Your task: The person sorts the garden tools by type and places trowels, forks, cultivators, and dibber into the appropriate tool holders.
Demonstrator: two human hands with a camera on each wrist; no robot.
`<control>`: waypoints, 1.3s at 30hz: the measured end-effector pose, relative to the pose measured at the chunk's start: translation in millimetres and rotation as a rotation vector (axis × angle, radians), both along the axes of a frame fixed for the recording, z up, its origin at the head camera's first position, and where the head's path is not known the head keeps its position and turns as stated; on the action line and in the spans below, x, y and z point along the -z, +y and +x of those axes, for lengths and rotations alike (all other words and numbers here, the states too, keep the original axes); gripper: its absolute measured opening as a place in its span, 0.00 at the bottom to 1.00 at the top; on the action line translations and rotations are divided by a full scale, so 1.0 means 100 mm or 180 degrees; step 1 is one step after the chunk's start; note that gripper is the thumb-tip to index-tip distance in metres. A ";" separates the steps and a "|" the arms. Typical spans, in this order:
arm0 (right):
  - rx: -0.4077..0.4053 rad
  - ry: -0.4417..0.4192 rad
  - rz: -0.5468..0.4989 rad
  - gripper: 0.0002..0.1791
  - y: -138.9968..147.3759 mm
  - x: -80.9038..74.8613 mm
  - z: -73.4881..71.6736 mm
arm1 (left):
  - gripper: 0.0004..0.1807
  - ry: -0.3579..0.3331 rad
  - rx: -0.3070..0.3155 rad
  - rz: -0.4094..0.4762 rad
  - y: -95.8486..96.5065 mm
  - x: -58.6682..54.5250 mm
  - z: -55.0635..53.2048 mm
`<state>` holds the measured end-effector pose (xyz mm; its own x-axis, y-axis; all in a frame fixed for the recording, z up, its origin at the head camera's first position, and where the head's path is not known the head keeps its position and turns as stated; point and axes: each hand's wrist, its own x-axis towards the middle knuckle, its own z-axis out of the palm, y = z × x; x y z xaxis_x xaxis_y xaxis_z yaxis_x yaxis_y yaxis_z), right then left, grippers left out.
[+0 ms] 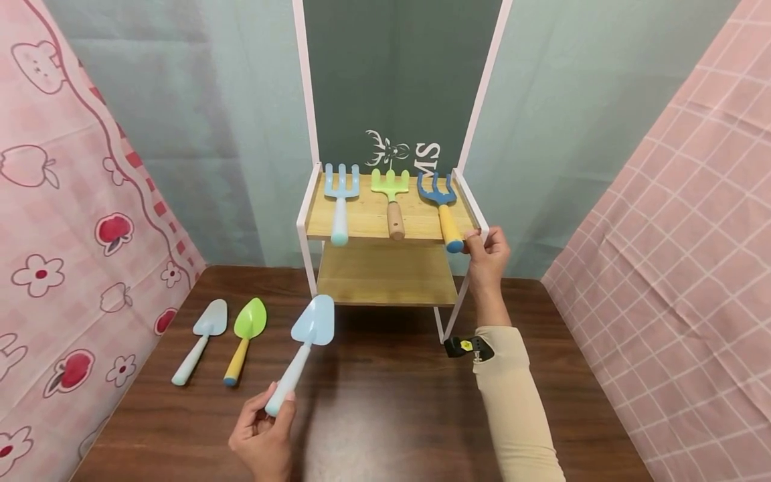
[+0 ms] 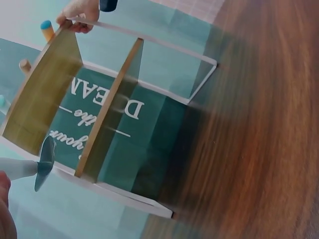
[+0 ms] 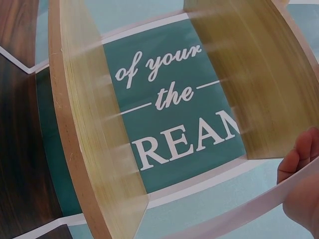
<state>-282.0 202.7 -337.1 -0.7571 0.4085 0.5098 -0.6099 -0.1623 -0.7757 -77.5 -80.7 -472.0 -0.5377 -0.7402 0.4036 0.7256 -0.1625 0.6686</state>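
My left hand (image 1: 265,435) pinches the lower handle of a light-blue trowel (image 1: 314,325), its blade pointing up and away. In the left wrist view the trowel blade (image 2: 45,164) shows nearly edge-on in front of the shelf. With its thumb and fingers, my right hand (image 1: 489,261) grips the front right corner of the two-tier shelf (image 1: 385,274). Close to that hand is the handle end of a dark-blue hand fork (image 1: 447,214) with a yellow handle. Beside it on the top board lie a green hand fork (image 1: 393,201) and a light-blue one (image 1: 340,204).
Left of the held trowel, a pale-blue trowel (image 1: 201,341) and a green trowel (image 1: 245,338) with a yellow handle lie on the brown table (image 1: 385,415). Behind the top board rises a dark-green panel (image 1: 397,73) with white print. Curtains hang at the back and both sides.
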 end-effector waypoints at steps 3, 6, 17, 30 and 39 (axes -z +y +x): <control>-0.0004 -0.0020 -0.0016 0.13 0.01 0.03 -0.02 | 0.14 -0.0137 0.0012 0.0037 0.05 -0.10 -0.01; 0.0002 -0.0028 -0.0032 0.13 0.03 0.09 -0.07 | 0.14 -0.0353 0.0015 0.0004 0.08 -0.14 -0.04; 0.0083 0.0059 -0.0035 0.11 0.04 0.12 -0.10 | 0.12 -0.0334 0.0138 0.0031 0.18 -0.18 -0.30; 0.0070 0.0083 -0.0064 0.11 0.04 0.12 -0.11 | 0.13 -0.0677 0.0060 0.0303 0.36 -0.16 -0.58; 0.0099 0.0072 -0.0054 0.11 0.03 0.11 -0.11 | 0.13 -0.0616 0.0159 0.0312 0.46 -0.36 -0.67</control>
